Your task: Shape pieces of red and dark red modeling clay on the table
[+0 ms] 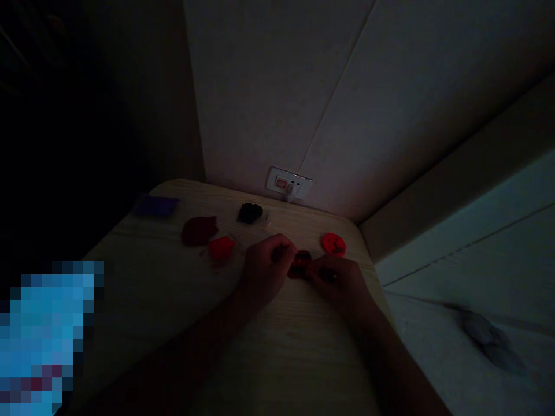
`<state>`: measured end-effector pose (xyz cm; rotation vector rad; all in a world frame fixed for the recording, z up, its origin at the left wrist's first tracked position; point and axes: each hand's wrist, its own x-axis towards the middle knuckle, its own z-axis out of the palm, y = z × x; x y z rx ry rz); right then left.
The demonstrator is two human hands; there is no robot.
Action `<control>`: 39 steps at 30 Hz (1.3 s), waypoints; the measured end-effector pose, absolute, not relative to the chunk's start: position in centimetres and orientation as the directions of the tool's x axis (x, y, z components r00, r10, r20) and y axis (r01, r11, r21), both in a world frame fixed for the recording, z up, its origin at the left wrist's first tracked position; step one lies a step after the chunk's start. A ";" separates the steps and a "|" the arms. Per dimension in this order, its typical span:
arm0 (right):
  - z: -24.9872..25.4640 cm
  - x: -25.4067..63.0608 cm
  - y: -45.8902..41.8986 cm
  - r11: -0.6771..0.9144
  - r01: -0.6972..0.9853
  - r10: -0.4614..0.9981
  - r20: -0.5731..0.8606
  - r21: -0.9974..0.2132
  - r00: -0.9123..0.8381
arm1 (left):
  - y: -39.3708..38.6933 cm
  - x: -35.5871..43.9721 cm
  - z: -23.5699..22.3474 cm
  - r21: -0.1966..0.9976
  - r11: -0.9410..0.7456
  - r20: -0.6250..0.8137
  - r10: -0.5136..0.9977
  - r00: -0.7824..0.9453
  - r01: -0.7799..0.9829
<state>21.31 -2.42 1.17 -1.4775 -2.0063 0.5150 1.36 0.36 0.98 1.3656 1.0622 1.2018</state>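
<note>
Between the curled left hand and curled right hand, a dark red piece, grip on it unclear.

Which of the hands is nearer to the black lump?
Left. The left hand is on the near side of the black lump, slightly right of it; the right hand is farther right, just short of the red disc.

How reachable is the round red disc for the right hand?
Probably yes: the red disc lies just beyond the right hand, nothing visible between them, though that hand is at the dark red piece.
</note>
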 end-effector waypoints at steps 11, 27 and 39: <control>1.3 21.1 -2.5 0.279 0.741 0.960 0.204 -0.610 -0.194 | 0.3 1.4 1.2 0.991 -0.135 0.132 0.983 0.129 0.020; 1.0 21.2 -2.4 0.254 0.759 0.966 0.185 -0.599 -0.178 | 0.3 1.4 0.9 0.993 -0.120 0.117 0.983 0.143 0.011; 1.1 21.1 -2.4 0.249 0.737 0.969 0.163 -0.628 -0.188 | 0.2 1.4 1.0 0.991 -0.137 0.134 0.981 0.143 0.013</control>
